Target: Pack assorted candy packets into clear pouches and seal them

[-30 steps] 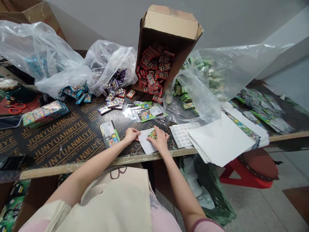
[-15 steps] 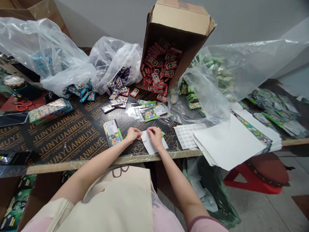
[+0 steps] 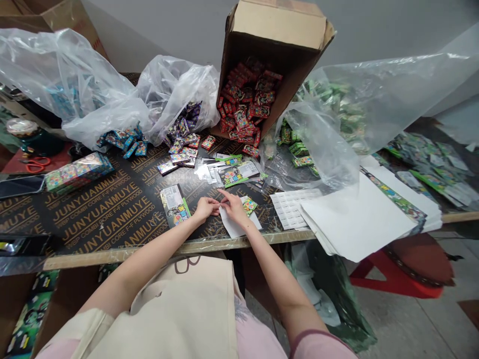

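Observation:
At the front of the table lies a folded white paper (image 3: 231, 230). My left hand (image 3: 206, 209) has its fingers pinched together at the upper left corner of this paper. My right hand (image 3: 234, 207) rests over the paper, index finger stretched out to the left and apart from the thumb. The thumb tip meets the left fingertips, and what lies between them is too small to make out. A small colourful green packet (image 3: 249, 205) shows beside the right hand, on the paper's upper edge. Left of my left hand lies a black-and-green printed card pack (image 3: 175, 205).
Beyond my hands are printed packs (image 3: 239, 173) and small purple boxes (image 3: 180, 158). A tilted carton (image 3: 279, 32) holds red boxes. Plastic bags (image 3: 179, 82) stand along the back. To the right are sticker sheets (image 3: 294, 209) and large white sheets (image 3: 359, 214) overhanging the table edge (image 3: 149, 253).
My right hand has shifted left toward my left fingers, and its index finger is now stretched out. More of the green packet shows. My left hand stays nearly in place.

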{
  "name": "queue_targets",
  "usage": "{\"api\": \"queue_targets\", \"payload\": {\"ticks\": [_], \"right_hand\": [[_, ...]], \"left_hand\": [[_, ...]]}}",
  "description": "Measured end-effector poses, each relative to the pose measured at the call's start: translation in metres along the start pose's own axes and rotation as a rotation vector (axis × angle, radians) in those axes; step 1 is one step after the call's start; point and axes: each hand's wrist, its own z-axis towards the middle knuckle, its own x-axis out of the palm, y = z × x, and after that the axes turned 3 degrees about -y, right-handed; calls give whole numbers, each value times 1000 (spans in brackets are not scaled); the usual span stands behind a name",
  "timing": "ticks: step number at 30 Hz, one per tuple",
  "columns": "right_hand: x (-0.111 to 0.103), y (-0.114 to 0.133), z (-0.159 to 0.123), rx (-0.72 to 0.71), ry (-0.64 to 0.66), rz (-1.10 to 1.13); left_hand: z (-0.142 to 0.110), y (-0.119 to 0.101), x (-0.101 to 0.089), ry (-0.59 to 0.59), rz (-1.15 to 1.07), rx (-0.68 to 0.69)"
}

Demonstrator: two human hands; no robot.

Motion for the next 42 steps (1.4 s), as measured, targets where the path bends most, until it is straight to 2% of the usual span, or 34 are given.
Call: {"api": "queue_targets", "payload": {"ticks": [7, 11, 14, 17, 18, 21, 23, 28, 32, 37, 40, 42], "right_hand": [[9, -9, -15, -179, -31, -231], [18, -15, -20, -134, -149, -163], [19, -16, -18, -49, -259, -38], [17, -15, -14, 5, -264, 73], [16, -15, -13, 13, -245, 91], [17, -12, -11, -32, -161, 57], [20, -11, -10, -81, -116, -11], [27, -9, -13, -123, -109, -127], [27, -8, -17, -105, -148, -107], [25, -10, -13, 139, -273, 271], [19, -11, -3, 291, -262, 552], [9, -3, 8, 317, -255, 655]], "left_hand": [[-1, 3, 5, -4, 84, 51], [-4, -5, 2, -38, 200, 145], [-7, -23, -33, -157, 285, 288], [-11, -45, -92, -385, 447, 451], [-13, -50, -112, -467, 583, 508], [-14, -54, -156, -499, 744, 530], [-14, -50, -165, -448, 765, 526], [-16, -42, -153, -351, 786, 568], [-25, -50, -140, -318, 757, 615], [-48, -66, -127, -297, 683, 669], [-63, -70, -120, -274, 610, 702], [-72, -70, -117, -260, 589, 741]]}}
